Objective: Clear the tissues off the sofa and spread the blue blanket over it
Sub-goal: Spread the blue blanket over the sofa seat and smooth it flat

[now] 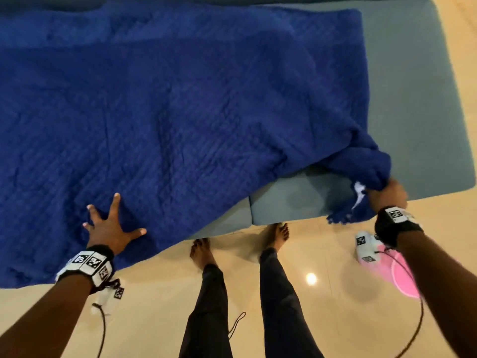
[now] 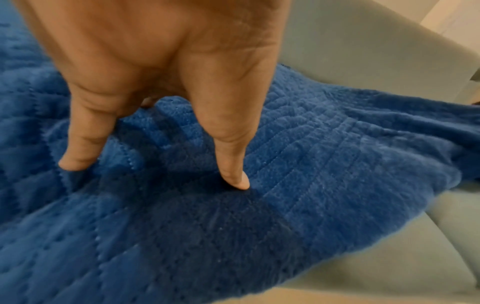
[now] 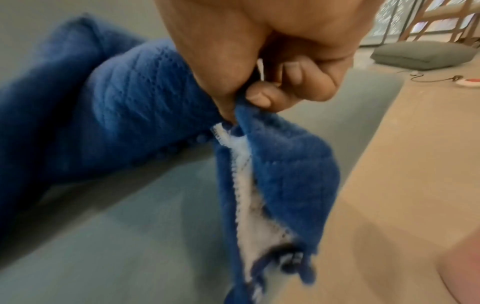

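Observation:
The quilted blue blanket point(image 1: 160, 104) covers most of the grey-green sofa point(image 1: 402, 81), hanging over the front edge at the left. My left hand point(image 1: 113, 223) presses flat on the blanket point(image 2: 285, 164) with fingers point(image 2: 231, 164) spread and straight. My right hand point(image 1: 387, 192) grips a bunched corner of the blanket point(image 3: 285, 164), lifted above the sofa's front right; a white label point(image 3: 249, 205) shows on that corner. The sofa seat point(image 3: 116, 236) is bare under the raised corner. No tissues are in view.
Beige tiled floor point(image 1: 322, 293) runs in front of the sofa, where my bare feet point(image 1: 277, 232) stand close to its edge. A pink object point(image 1: 402, 275) lies on the floor at right. A grey cushion point(image 3: 423, 56) sits on the floor farther off.

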